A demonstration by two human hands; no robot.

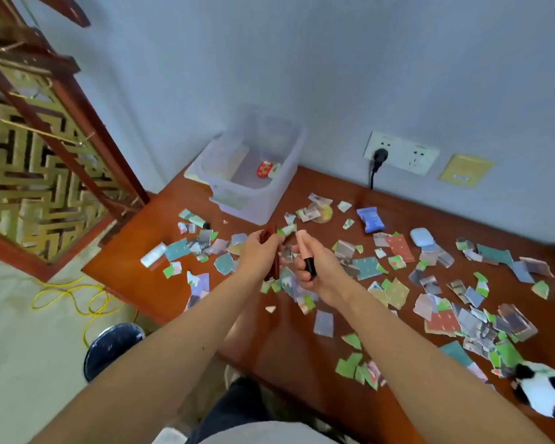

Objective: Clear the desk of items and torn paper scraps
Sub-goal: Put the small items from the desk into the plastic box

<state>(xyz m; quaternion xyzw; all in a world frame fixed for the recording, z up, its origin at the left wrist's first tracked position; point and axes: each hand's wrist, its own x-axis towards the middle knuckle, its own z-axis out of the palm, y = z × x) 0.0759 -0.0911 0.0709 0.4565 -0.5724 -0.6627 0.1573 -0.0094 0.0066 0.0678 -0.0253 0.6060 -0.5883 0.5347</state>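
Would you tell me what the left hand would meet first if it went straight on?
Probably the green-and-white paper scrap just beyond the fingertips of the left hand, though the hand's height above the desk is unclear.

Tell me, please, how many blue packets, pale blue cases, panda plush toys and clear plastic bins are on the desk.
Blue packet: 1
Pale blue case: 1
Panda plush: 1
Clear plastic bin: 1
Total: 4
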